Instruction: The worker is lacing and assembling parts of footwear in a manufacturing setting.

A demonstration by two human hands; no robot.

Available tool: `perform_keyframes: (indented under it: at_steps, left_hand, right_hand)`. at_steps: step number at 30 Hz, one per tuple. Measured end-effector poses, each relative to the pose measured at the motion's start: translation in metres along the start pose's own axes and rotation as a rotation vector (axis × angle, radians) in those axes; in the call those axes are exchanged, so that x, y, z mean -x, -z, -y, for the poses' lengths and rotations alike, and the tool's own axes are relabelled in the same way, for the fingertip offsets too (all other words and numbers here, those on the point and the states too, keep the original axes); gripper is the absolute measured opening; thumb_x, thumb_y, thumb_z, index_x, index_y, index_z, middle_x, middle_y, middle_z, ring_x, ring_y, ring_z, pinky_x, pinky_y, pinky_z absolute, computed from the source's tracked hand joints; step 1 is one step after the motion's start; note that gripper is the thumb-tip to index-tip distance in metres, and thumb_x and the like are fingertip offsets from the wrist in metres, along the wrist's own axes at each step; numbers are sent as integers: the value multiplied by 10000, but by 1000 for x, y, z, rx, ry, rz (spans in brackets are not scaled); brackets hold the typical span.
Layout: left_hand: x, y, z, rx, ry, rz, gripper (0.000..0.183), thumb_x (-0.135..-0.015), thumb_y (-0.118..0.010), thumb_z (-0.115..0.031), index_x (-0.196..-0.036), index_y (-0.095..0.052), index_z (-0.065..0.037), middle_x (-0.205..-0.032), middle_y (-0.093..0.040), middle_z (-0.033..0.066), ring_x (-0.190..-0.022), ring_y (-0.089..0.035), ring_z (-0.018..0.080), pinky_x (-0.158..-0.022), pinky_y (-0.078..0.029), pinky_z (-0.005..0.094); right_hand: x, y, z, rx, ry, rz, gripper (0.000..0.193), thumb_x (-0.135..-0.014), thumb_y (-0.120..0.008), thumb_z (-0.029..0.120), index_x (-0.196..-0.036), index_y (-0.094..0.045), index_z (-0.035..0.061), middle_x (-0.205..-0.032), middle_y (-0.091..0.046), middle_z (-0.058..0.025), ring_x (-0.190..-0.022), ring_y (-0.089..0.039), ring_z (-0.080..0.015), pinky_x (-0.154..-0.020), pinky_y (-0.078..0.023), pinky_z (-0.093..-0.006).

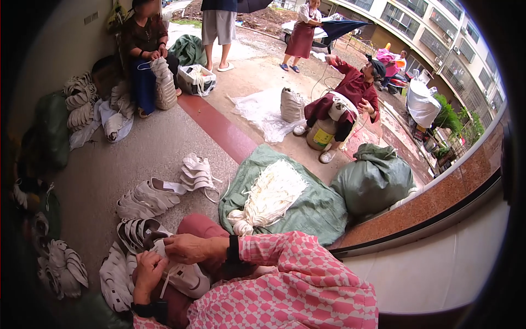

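Small lettering shows here and there, too fine for me to read: a yellow-and-green label marks the round beige bucket (321, 136) that a person in maroon (350, 90) sits on, and a little dark patch sits on the pale grey shoe (189, 279) in the lap nearest me.

Around that lap, matching grey shoes lie nested in rows: one row (114, 277) crowds close on the left, another row (147, 200) lies just beyond, and a shorter row (197, 172) sits past that. Ahead, a thick bundle of cream-white laces (276, 189) rests on a crumpled green woven sheet (312, 214), with a bulging green sack (375, 181) near its far right edge. Across the floor (170, 131), another seated person (145, 38) holds a tall stack of shoes (164, 85).

The right forearm, in a pink-and-white patterned sleeve (274, 252), reaches in from the right, its black wristband (234, 249) showing; the right hand (189, 248) bends over the shoe's upper, fingers drawn together. The left hand (150, 270) rises from below, thumb and fingertips pinched at the shoe's near left side. Whether they grip lace or shoe edge, I cannot tell. A white lace (165, 286) hangs below the left hand.
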State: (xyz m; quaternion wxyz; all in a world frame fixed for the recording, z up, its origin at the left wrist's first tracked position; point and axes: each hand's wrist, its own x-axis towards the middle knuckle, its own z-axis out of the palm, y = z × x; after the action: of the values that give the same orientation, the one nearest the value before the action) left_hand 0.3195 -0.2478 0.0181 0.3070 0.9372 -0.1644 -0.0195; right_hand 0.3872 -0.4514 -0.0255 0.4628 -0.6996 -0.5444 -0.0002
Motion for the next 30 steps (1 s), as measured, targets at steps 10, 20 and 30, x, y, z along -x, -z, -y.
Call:
perform_keyframes:
  at_steps: [10, 20, 30]
  left_hand:
    - [-2, 10, 8, 497, 129, 83, 246, -848, -614, -181, -648, -620, -37, -637, -551, 53, -670, -539, 192, -689, -394, 324]
    - [-1, 9, 10, 530, 69, 43, 259, -864, -630, -201, -677, -656, -24, -625, -572, 25, -634, -517, 137, -620, -395, 302]
    - [0, 6, 14, 623, 128, 68, 250, -881, -636, -187, -707, -671, -10, -702, -615, 36, -682, -552, 103, -638, -428, 261]
  right_hand:
    - [-6, -8, -2, 228, 47, 110, 183, -769, -634, 201, -828, -556, 47, -873, -529, -113, -827, -544, -304, -716, -462, -405]
    - [-10, 0, 0, 226, 51, 165, 190, -794, -629, 172, -899, -550, 35, -899, -532, -117, -870, -540, -312, -742, -457, -414]
    - [-11, 3, 2, 201, 43, 196, 201, -801, -627, 182, -909, -540, 37, -885, -552, -138, -890, -566, -328, -757, -469, -421]
